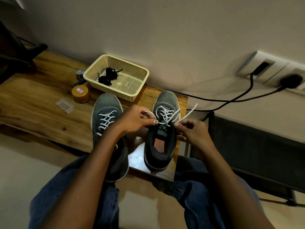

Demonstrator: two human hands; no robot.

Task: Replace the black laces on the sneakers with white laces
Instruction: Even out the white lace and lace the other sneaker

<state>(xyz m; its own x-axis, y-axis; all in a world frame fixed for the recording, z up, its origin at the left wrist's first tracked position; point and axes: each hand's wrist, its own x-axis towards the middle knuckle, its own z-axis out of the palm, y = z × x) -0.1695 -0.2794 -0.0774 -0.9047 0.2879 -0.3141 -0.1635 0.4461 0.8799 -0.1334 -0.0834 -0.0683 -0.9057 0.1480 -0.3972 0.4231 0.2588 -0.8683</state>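
White lace ends pinched between left hand and right hand; hands apart.

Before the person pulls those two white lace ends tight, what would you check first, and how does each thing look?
1. Both lace ends held: ok. The left hand pinches one end, and the right hand pinches the other end of the white lace.
2. Lace threaded through the right sneaker: ok, it crisscrosses up the eyelets; whether every eyelet is used, cannot tell.
3. Ends of even length: cannot tell, the left hand covers one.
4. Left sneaker already laced white: ok; its knot is hidden by the forearm.
5. Black laces out of the way: ok, lying in the basket.
6. Sneaker steady on the table: ok, sole down.
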